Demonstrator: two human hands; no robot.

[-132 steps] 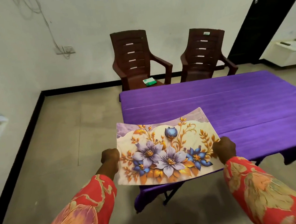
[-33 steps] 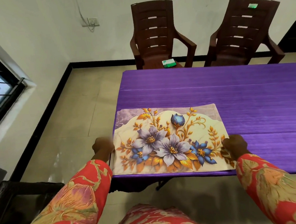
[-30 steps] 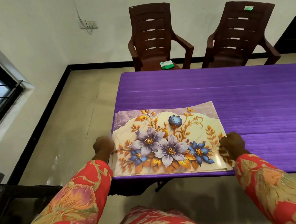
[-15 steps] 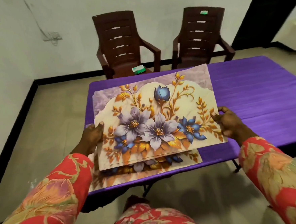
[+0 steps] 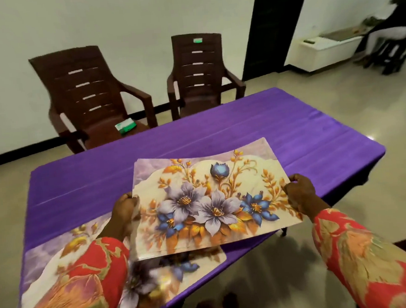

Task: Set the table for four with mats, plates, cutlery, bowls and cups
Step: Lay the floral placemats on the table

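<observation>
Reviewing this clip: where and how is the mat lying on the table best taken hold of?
Pinch the laid mat at its near right corner, coming from the table's near edge. It lies flat, and the held mats, gripped by left hand and right hand, cover its middle.

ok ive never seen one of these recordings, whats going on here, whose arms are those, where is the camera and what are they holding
There is no machine here. The arms in red flowered sleeves belong to a person who wears a wide-angle camera on the head, so this one picture looks forward and down at their own hands.

The left hand and the right hand each grip a short side of a floral place mat, or perhaps a thin stack of them, held in the air above the table, which has a purple cloth. A second floral mat already lies flat on the near left part of the table, partly hidden by the left sleeve.

Behind the table stand two brown plastic chairs; a small green and white box sits on the left one. No plates, cutlery, bowls or cups show.
</observation>
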